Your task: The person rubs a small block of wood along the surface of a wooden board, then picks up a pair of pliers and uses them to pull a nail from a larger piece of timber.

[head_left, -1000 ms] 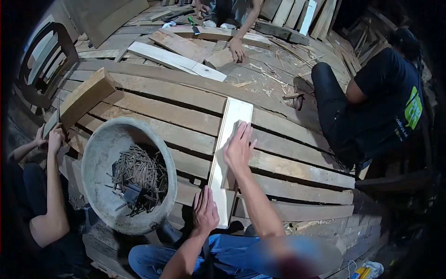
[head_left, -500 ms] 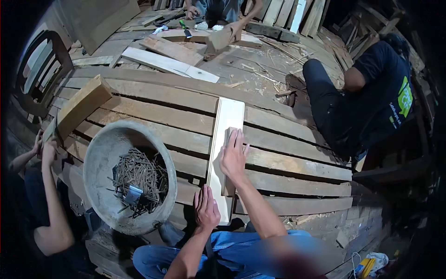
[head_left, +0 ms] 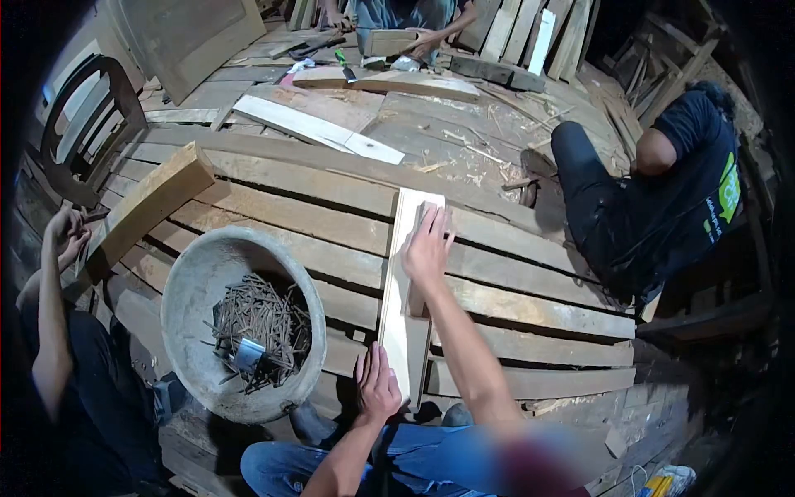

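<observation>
A pale, narrow wooden board lies lengthwise away from me across a slatted wooden platform. My right hand is closed over a long brown wooden block on the board, close to its far end. Whether the block has a blade or an abrasive underside is hidden. Against the board's near left edge rests my left hand, its fingers stretched out and lying flat. Left of the board stands a grey bucket with many nails and a small shiny piece inside.
A thick curved timber lies at the left, beside another person's hands. Someone in a dark shirt sits at the right. At the back, a person's hand holds a wood piece behind a white plank.
My right hand and the wooden block have slid away from me along the board. My left hand stays near its near end. The person at the back has drawn the wood piece back.
</observation>
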A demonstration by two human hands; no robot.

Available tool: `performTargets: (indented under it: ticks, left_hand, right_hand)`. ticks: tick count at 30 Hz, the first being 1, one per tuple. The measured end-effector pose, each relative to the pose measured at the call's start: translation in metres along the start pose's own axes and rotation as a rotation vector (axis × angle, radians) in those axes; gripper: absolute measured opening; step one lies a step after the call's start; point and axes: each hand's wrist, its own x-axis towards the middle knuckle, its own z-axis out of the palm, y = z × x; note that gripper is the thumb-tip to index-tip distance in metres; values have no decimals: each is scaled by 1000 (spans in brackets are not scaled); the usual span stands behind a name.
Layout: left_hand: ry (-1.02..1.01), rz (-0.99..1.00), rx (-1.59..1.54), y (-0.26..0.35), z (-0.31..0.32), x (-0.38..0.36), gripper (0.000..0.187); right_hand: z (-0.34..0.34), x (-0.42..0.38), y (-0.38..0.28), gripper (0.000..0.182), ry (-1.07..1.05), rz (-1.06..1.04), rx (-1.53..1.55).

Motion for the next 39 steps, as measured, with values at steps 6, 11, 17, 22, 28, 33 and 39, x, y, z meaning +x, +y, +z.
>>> performTargets:
  ticks: [6,11,17,22,28,33,39]
  left_hand:
    - [-34,-17,-43,-1,-1,0,52]
    - [-24,-13,-13,2,-2,-1,50]
    - [-28,-12,-12,1,-1,-1,51]
    - [9,0,4,0,2,-2,52]
    - [8,-11,14,1,1,0,51]
    - [12,-14,-7,-1,3,-3,50]
    - [10,-13,8,0,2,-2,50]
  right_hand:
    - [-13,-101,-6,76,-83,-35,46]
    - [-9,-69,-3,78,-88,-38,46]
    - [5,-7,-7,77,-17,41,-1]
    - [1,-44,-11,73,19,-12,53]
    - [-3,-96,-16,79,-77,-50,-18]
    - [4,-32,-19,75,-59,21,36]
    - [4,-36,-22,73,-10,16,26]
